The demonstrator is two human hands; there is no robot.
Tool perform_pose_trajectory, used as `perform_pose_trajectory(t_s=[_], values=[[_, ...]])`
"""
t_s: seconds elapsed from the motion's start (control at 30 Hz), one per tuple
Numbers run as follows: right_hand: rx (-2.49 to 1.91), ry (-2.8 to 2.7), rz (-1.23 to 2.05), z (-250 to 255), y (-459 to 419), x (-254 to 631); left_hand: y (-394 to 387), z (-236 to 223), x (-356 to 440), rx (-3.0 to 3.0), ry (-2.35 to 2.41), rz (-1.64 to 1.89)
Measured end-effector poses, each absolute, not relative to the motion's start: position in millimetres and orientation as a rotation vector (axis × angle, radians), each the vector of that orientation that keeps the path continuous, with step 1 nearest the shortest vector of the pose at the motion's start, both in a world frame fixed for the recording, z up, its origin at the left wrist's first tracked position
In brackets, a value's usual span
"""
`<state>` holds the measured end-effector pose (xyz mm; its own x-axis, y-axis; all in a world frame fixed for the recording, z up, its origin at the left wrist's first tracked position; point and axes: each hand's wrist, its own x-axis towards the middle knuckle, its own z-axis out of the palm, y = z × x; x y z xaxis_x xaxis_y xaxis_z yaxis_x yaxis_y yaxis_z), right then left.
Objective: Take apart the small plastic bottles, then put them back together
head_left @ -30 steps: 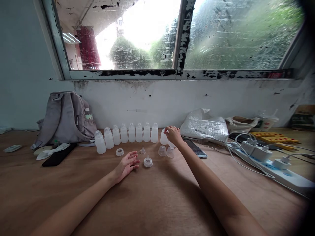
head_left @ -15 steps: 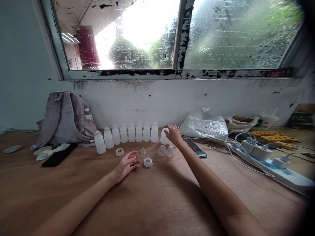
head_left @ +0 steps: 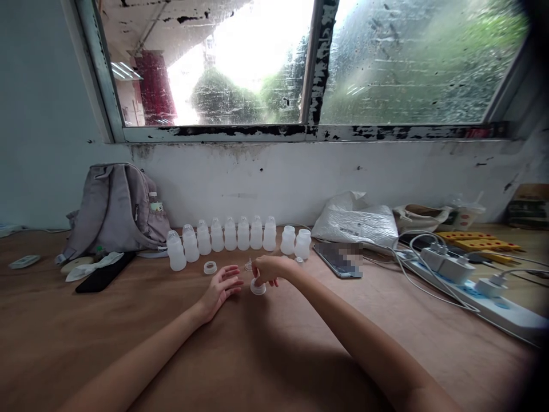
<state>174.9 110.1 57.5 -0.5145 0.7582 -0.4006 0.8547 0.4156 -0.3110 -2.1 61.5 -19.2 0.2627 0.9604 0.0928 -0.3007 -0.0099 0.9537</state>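
My right hand (head_left: 271,269) reaches down over a clear baby bottle nipple in its collar (head_left: 258,289), thumb and fingers closed around its top. Beside it, my left hand (head_left: 221,292) lies on the table, holding nothing, its fingers apart and slightly curled. A loose white collar ring (head_left: 210,268) lies just beyond the left fingers. Another nipple (head_left: 249,264) stands behind the right hand, partly covered. Two uncapped frosted bottles (head_left: 289,240) stand to the right of a row of capped baby bottles (head_left: 230,236). The clear domed caps are mostly hidden by my right hand and wrist.
A grey backpack (head_left: 118,212) and a black phone (head_left: 105,273) are on the left. On the right lie another phone (head_left: 338,260), a silvery padded bag (head_left: 358,220), and a white power strip (head_left: 484,294) with plugs and loose cables. The wall and window stand behind.
My right hand has moved from the uncapped bottles at the back to the collared nipple in front, leaving both bottles standing. My left hand stays nearly where it was.
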Motion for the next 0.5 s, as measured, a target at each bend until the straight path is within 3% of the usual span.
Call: perform_pose_trajectory(t_s=[0.23, 0.5], values=[[1.350, 2.803, -0.628, 59, 101, 163, 62, -24, -1, 1.703, 0.944, 1.230], [1.261, 3.011, -0.454, 60, 92, 156, 62, -22, -1, 1.793, 1.015, 1.182]])
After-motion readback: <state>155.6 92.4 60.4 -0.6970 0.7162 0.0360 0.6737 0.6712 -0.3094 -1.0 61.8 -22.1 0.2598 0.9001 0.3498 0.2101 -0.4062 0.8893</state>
